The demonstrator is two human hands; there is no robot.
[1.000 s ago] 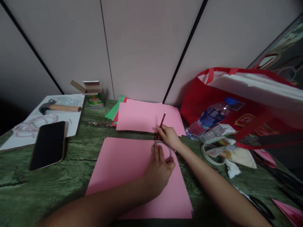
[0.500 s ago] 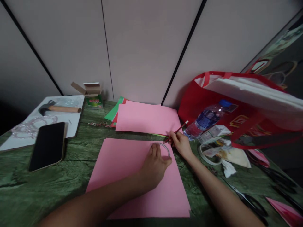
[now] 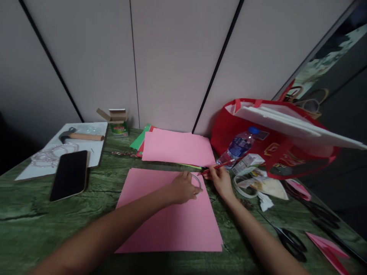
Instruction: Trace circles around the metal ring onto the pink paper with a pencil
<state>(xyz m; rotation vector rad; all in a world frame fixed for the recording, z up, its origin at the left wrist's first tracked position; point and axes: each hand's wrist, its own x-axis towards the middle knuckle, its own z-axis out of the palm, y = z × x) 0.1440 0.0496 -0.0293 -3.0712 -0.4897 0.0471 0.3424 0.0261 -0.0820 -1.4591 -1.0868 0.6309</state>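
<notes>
A stack of pink paper lies flat on the table in front of me. Near its top right corner my left hand presses a thin grey ring to the sheet, thumb and fingers curled about it. Part of the ring is hidden under those fingers. My right hand is just beyond the paper's right edge, closed on a red pencil. The pencil slants low, its tip at the paper close to the ring's upper right side.
Behind are more pink sheets, a small green box and a red bag. A water bottle, tape roll and scissors stand or lie right. Leftward are a phone and a hammer.
The pencil has tipped from steeper to flatter in my right hand, its tip still near the ring. My left hand stays on the ring, turned slightly. The whole view has shifted a little.
</notes>
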